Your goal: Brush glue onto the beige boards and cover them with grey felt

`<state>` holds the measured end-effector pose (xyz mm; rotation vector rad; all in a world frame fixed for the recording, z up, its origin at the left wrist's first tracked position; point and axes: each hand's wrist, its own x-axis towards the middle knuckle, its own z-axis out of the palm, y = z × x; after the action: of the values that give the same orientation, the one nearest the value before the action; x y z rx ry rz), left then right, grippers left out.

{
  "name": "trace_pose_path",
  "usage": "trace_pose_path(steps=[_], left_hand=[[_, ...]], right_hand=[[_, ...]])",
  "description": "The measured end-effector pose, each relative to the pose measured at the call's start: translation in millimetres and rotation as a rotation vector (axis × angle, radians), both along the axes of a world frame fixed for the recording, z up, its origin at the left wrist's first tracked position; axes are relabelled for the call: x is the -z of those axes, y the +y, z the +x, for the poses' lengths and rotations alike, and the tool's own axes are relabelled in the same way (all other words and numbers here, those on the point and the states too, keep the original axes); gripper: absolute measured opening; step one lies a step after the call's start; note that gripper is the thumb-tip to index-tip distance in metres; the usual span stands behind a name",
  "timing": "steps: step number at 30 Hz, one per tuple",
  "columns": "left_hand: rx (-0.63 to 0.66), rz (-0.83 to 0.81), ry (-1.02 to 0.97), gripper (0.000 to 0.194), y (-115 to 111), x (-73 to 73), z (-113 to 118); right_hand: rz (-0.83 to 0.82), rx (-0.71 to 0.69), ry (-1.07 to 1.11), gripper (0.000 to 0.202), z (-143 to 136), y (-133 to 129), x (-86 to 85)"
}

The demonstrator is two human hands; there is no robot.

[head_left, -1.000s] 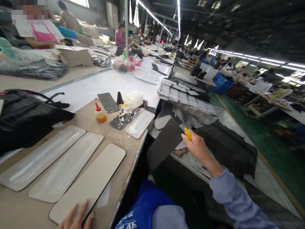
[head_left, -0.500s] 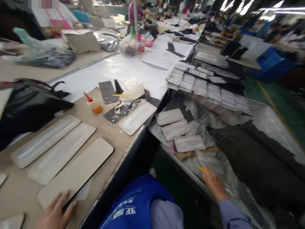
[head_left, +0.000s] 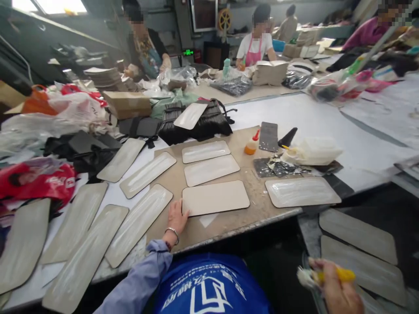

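Note:
My left hand (head_left: 177,216) lies at the left end of a plain beige panel (head_left: 216,198), its fingers apart and touching the panel's edge. This panel has rounded corners and rests flat on a brown board (head_left: 255,208). At the lower right, my right hand (head_left: 340,290) is closed around a brush with a yellow handle (head_left: 342,274) and whitish, clumped bristles (head_left: 307,277). Beyond the bare panel are two panels with shiny white streaks, one of them a streaked panel (head_left: 212,170). Another streaked panel (head_left: 303,192) is to its right.
A glue-crusted dark sheet (head_left: 275,167) lies beside a whitish container (head_left: 319,150) and a red-tipped bottle (head_left: 251,145). Several coated panels (head_left: 139,224) spread leftward. More panels (head_left: 358,235) lie on a lower surface at right. Other people work across the table.
The view has swung left. My right hand has come up off the panel on the lower right surface, still holding the brush. My left hand remains at the bare panel's end.

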<state>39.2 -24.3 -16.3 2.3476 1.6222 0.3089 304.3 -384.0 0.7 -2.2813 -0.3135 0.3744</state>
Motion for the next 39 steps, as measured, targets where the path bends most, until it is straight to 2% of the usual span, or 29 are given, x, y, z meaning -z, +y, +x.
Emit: trace_pose_path(steps=[2,3,6,8,10,14,17,19,26,31,33,35,37,39], left_hand=[[-0.063,-0.136,-0.051,0.033,7.9,-4.5,-0.9],[-0.075,-0.209,-0.077,0.027,11.8,-6.4,-0.9],[-0.097,-0.345,-0.147,0.016,19.7,-8.9,-1.0],[-0.114,-0.379,-0.187,0.017,20.9,-8.2,-2.0],[-0.128,-0.423,-0.23,0.016,20.0,-7.6,-3.8],[-0.113,-0.481,-0.264,0.021,19.9,-10.3,-8.4],[-0.096,-0.521,-0.269,0.025,23.1,-12.9,-10.6],[-0.101,-0.541,-0.274,0.025,24.8,-13.3,-11.2],[-0.131,-0.512,-0.286,0.022,21.6,-10.1,-11.5],[-0.145,-0.482,-0.319,0.014,14.3,-5.0,-11.1],[-0.149,-0.454,-0.313,0.014,10.5,-3.1,-10.9],[-0.155,-0.409,-0.298,0.016,6.4,-1.7,-10.3],[-0.161,-0.364,-0.287,0.022,2.5,-0.9,-8.6],[-0.168,-0.331,-0.275,0.028,-1.1,-1.0,-5.6]], right_hand=[[0.148,-0.11,0.001,0.058,-14.3,68.9,-28.4],[0.224,-0.12,-0.009,0.059,-25.1,102.9,-39.1],[0.445,-0.242,0.185,0.057,-64.9,193.1,-54.4],[0.577,-0.258,0.333,0.053,-91.6,239.7,-53.6],[0.664,-0.221,0.443,0.05,-114.9,275.4,-48.0],[0.657,-0.207,0.567,0.048,-147.1,319.4,-30.3],[0.56,-0.227,0.525,0.05,-150.7,330.9,-15.8],[0.492,-0.22,0.431,0.05,-138.5,328.9,-8.5],[0.24,-0.142,0.029,0.055,-42.9,295.7,-4.3],[0.164,-0.146,-0.07,0.053,3.0,279.8,-9.5],[0.135,-0.19,-0.164,0.05,12.5,272.8,-13.4],[0.118,-0.291,-0.362,0.047,15.9,264.6,-16.7],[0.111,-0.443,-0.565,0.042,10.7,256.5,-17.0],[0.09,-0.58,-0.659,0.036,-4.1,250.4,-13.4]])
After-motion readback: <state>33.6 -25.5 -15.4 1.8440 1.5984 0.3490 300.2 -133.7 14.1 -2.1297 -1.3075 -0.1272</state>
